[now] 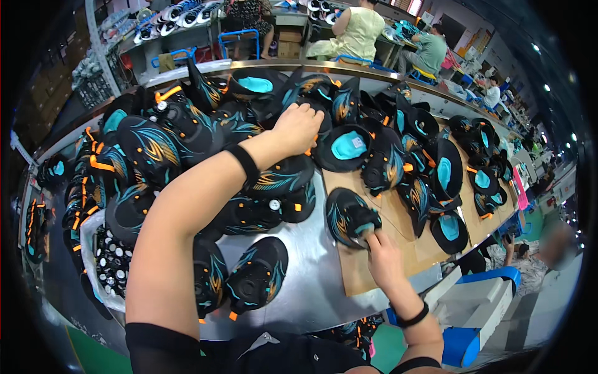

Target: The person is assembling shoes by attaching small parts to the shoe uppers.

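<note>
My left hand reaches across a heap of black shoes with teal and orange patterns. Its fingers curl down over a black shoe in the heap, and the fingertips are partly hidden. Nearer to me, my right hand pinches the end of a single black patterned shoe at the edge of the brown cardboard. Just right of my left hand lies a shoe with a bright teal insole. Two black shoes, one of them here, rest side by side on the metal tabletop.
At the left, a white-lined bin holds many small black and white round parts. Brown cardboard covers the table's right side, with several shoes on it. A blue and white container stands at lower right. Other people sit at benches beyond.
</note>
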### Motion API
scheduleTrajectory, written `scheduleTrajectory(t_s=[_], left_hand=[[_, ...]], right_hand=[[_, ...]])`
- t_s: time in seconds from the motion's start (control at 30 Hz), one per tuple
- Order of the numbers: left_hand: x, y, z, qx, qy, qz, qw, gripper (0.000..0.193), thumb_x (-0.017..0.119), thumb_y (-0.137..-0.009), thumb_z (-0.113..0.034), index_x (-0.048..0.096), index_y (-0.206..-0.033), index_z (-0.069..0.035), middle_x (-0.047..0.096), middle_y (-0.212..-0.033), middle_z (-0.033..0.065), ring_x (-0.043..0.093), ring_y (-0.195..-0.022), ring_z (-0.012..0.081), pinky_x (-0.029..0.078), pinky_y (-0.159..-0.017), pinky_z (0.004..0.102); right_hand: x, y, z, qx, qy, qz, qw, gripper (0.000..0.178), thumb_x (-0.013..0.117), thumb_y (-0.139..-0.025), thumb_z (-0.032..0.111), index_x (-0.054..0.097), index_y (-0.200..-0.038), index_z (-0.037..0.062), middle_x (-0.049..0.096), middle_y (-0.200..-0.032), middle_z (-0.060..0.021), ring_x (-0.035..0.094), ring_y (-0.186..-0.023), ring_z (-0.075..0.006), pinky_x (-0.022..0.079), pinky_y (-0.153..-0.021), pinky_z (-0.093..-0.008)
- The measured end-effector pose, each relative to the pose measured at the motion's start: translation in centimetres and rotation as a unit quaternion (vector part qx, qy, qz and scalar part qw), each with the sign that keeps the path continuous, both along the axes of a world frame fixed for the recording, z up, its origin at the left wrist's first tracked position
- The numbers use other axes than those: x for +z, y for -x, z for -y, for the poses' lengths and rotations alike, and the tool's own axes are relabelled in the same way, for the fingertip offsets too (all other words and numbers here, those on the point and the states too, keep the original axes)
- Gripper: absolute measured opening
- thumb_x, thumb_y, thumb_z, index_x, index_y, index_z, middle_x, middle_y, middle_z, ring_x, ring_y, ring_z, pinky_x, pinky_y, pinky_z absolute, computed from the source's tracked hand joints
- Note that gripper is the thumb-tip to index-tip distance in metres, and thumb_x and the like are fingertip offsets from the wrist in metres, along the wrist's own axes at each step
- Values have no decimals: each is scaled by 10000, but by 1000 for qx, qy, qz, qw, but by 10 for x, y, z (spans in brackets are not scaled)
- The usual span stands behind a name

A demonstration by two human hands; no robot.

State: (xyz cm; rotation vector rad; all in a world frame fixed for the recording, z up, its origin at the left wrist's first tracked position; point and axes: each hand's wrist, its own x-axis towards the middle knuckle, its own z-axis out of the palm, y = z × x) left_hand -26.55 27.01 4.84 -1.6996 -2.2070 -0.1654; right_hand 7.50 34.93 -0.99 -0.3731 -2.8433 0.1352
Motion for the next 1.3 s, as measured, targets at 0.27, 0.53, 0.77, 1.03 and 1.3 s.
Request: scheduleTrajectory(t_s=[0.27, 0.53, 0.77, 1.03, 1.3], left_hand=[[-21, 4, -20, 41, -36, 39, 998, 210, 693, -747, -152, 651, -950, -113, 658, -862, 84, 626, -844, 255, 424, -756, 377], [103, -94, 139, -103, -236, 770, 584, 229, 580, -927, -158, 534, -1129, -59, 582, -1092, 29, 566, -942, 109, 466, -803, 272], [13, -250, 307, -11, -297, 883, 363, 317, 619, -875, -116, 504, -1153, -19, 598, -1151, 131, 605, -1050, 238, 494, -928, 412], [-137, -309, 310, 112, -208, 952, 196, 513, 580, -915, -193, 339, -1315, 19, 482, -1253, 190, 442, -1256, 308, 400, -1042, 449], [-12, -264, 395, 100, -113, 474, 867, 220, 598, -838, -75, 623, -1053, -36, 612, -1016, 112, 614, -989, 304, 529, -752, 370]], right_hand=[[-5, -22, 99, 242, 154, -159, 945, 637, 733, -677, 178, 498, -1248, 20, 555, -1217, -169, 565, -1024, -306, 474, -814, -418], [-31, 28, 175, 335, 51, -28, 940, 520, 725, -686, 318, 545, -1112, 81, 518, -1054, -64, 513, -983, -242, 462, -686, -362], [8, -18, 76, 268, 55, -13, 962, 518, 745, -630, 135, 614, -1130, 138, 606, -1131, -22, 566, -935, -249, 486, -766, -358], [28, -28, 114, 183, 73, 1, 980, 714, 721, -636, -47, 484, -1301, 58, 525, -1258, -160, 531, -1088, -340, 451, -922, -386], [14, -26, 172, 198, 137, -100, 966, 538, 530, -608, -172, 581, -1122, -23, 592, -1092, -198, 587, -974, -364, 484, -831, -399]])
